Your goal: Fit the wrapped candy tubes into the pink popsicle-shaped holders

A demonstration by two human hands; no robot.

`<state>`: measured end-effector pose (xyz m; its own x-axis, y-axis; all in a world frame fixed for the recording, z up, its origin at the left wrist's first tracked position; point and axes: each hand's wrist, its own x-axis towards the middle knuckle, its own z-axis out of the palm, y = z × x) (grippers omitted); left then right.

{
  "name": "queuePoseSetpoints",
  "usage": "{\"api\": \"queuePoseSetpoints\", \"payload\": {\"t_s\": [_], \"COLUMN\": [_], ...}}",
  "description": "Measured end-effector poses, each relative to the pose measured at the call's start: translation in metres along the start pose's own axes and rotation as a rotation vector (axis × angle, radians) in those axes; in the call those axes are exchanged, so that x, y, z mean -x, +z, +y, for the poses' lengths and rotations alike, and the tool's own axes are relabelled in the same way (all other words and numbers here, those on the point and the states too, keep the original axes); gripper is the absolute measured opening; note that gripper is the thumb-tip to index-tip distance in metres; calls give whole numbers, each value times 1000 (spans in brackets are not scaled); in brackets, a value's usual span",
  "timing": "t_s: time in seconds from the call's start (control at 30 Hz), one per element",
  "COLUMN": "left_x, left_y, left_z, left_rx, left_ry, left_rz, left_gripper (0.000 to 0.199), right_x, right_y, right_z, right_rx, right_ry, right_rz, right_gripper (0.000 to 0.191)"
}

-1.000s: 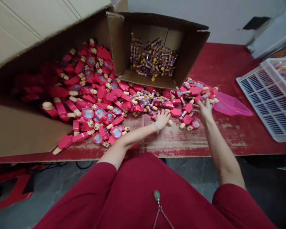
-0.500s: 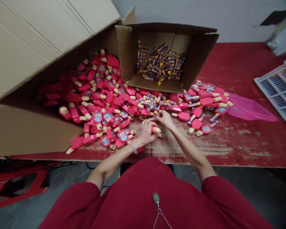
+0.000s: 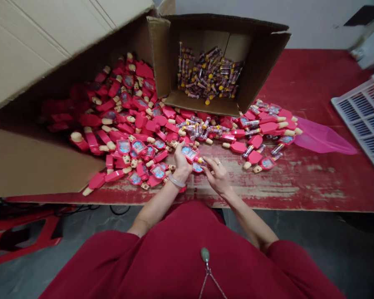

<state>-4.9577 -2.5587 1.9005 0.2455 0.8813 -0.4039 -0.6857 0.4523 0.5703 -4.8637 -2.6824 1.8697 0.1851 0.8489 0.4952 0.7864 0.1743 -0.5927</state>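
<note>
Flagging risks, largest first. Along the red bench [image 3: 311,83], worn pale at the front edge: loose pieces close to that edge, so risk of a forearm sweep knocking some onto the grey concrete floor [image 3: 299,236]. At the bench's left end, large cardboard carton [image 3: 34,54] tipped on its side, with its flap leaning above the spill: any shift likely means more loose pieces or a blocked left side. At the back edge, near centre, open cardboard box [image 3: 262,58] holding a pile of candy tubes [image 3: 208,74]: reach partly blocked by the spill in front, so snagging likely at the wrists. At the right edge, white slotted plastic crate [image 3: 361,110], partly out of frame, and pink plastic bag [image 3: 321,139] lying flat beside the spill. Across the bench, heap of red lolly-shaped holders [image 3: 127,112], with loose clear tubes [image 3: 193,128] mixed in: rolling toward the front edge a likely hazard.

Hands close together, just behind the front edge, near centre. Left hand [image 3: 182,162], bangle at the wrist, closed around a red holder [image 3: 189,153] with a blue picture window. Right hand [image 3: 216,176], ringed, in a narrow pinch, fingers [image 3: 207,162] at a clear tube [image 3: 201,160] by the holder; firm grip impossible to confirm. Weak pinch: risk of the clear tube dropping into the heap.
</note>
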Motion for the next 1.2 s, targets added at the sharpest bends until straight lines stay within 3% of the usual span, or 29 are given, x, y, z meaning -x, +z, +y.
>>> {"api": "queuePoseSetpoints", "payload": {"t_s": [0.23, 0.43, 0.53, 0.63, 0.73, 0.8, 0.93, 1.03, 1.13, 1.2], "left_x": [19, 27, 28, 32, 37, 38, 22, 4, -3, -1], "left_y": [-1, 0, 0, -1, -4, -7, -17, -33, -53, -63], "left_z": [9, 9, 9, 8, 2, -5, -18, -23, -29, -36], "left_rx": [119, 55, 47, 3, -56, -118, -308, -666, -1322, -1779], "left_ry": [-22, 60, 55, 133, 246, 257, 177, 238, 386, 470], "left_rz": [12, -3, -15, -58, -134, -198, -280, -355, -608, -786], "left_gripper": [30, 32, 34, 36, 32, 27, 28, 31, 45, 52], "right_x": [9, 8, 5, 1, 2, 7, 18, 11, -21, -51], "right_y": [3, 1, -2, -3, 0, 3, -2, -29, -77, -109], "right_z": [-7, -24, -35, -35, -24, -17, 0, 29, 80, 115], "right_rx": [202, 105, -119, -538, -1071, -1314, -1380, -1218, -1031, -934], "right_ry": [-135, 12, 158, 445, 777, 908, 991, 1041, 995, 878], "right_rz": [-52, -50, -22, -46, -276, -444, -538, -371, 15, 211], "right_gripper": [40, 40, 36, 36, 44, 48, 48, 44, 34, 24]}}
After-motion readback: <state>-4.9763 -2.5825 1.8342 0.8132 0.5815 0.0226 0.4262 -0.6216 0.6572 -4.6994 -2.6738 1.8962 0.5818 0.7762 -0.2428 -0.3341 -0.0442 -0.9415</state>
